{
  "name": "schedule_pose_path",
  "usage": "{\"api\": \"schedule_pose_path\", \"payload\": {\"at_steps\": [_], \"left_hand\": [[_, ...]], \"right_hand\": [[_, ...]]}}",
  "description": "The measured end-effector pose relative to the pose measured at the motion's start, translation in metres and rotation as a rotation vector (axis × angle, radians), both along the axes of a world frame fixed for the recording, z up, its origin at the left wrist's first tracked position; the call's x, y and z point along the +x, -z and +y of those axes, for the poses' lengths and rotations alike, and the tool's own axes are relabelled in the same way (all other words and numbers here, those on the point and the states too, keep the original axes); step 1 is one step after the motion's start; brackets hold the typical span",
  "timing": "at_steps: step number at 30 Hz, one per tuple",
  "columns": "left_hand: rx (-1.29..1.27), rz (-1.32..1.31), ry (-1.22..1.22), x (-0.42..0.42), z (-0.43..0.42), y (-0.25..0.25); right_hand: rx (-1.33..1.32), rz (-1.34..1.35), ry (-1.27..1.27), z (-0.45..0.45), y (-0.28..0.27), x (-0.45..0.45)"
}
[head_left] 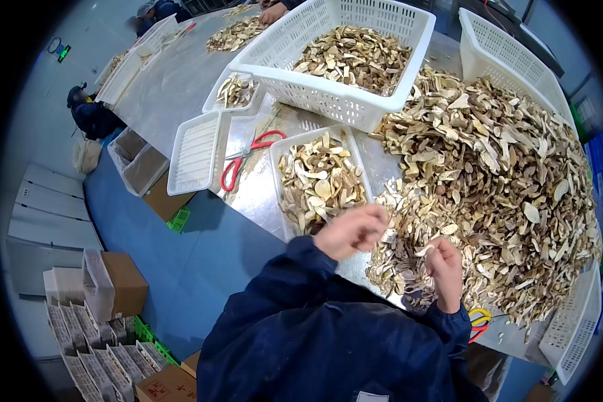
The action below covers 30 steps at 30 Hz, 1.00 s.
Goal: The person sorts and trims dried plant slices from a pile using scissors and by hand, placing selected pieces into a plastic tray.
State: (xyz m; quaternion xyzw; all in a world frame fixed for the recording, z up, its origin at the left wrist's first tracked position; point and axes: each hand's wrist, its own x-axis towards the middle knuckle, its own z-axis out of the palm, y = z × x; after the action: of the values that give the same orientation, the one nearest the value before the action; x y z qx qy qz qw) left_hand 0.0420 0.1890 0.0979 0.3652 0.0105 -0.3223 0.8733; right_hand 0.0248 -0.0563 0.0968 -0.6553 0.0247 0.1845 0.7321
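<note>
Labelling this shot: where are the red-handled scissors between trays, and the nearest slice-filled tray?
Red-handled scissors (246, 153), head view: near the pivot.
Nearest slice-filled tray (359, 161), head view: right rim.

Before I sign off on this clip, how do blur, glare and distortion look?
Head view: the left hand is smeared, probably by motion, while the right hand is crisper; pale glare washes the metal table near the red scissors; black rounded edges frame the picture, and the walls bow as through a wide lens.
</note>
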Motion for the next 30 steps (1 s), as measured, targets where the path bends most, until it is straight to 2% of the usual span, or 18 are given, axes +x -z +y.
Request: {"api": "schedule_pose_path", "payload": {"at_steps": [2,4,5,7,8,11,15,17,19,20,21,23,25,26,29,30], "left_hand": [[0.1,-0.094,-0.256,0.006,0.039,0.013],[0.466,0.014,-0.465,0.013,0.083,0.002],[0.645,-0.156,-0.54,0.02,0.112,0.016],[1.276,-0.515,-0.692,0.039,0.161,0.053],[1.693,-0.444,-0.613,0.044,0.166,0.043],[2.065,-0.506,-0.434,0.062,0.181,0.066],[2.372,-0.389,-0.213,0.085,0.173,0.08],[2.26,-0.355,-0.206,0.088,0.182,0.084],[2.071,-0.323,-0.218,0.085,0.185,0.064],[1.911,-0.439,-0.369,0.083,0.199,0.075],[1.705,-0.555,-0.426,0.079,0.215,0.085],[0.995,-0.198,-0.476,0.061,0.187,0.038],[0.52,-0.152,-0.386,0.043,0.154,0.013],[0.424,-0.159,-0.373,0.034,0.132,0.004],[0.346,-0.008,-0.282,0.019,0.061,-0.01],[0.325,-0.065,-0.217,0.015,0.041,-0.006]], "right_hand": [[-0.163,-0.054,0.023,-0.015,0.016,0.006],[-0.224,-0.088,0.04,-0.028,0.027,0.008],[-0.219,-0.083,0.079,-0.027,0.022,0.008],[-0.211,-0.07,0.157,-0.025,0.008,0.005],[-0.188,-0.067,0.158,-0.028,0.01,0.005],[-0.193,-0.073,0.112,-0.03,0.008,0.005],[-0.187,-0.05,0.136,-0.027,0.005,0.001],[-0.169,-0.05,0.141,-0.028,0.006,0.001],[-0.189,-0.069,0.141,-0.029,0.003,0.001],[-0.196,-0.077,0.144,-0.03,0.001,0.001],[-0.183,-0.068,0.142,-0.03,0.0,0.0],[-0.157,-0.047,0.142,-0.03,-0.002,0.001],[-0.105,-0.025,0.07,-0.024,0.002,0.003],[-0.078,-0.006,0.03,-0.016,0.001,0.003],[-0.029,0.012,-0.091,0.007,-0.002,-0.001],[0.01,0.013,-0.112,0.014,-0.003,-0.002]]}}
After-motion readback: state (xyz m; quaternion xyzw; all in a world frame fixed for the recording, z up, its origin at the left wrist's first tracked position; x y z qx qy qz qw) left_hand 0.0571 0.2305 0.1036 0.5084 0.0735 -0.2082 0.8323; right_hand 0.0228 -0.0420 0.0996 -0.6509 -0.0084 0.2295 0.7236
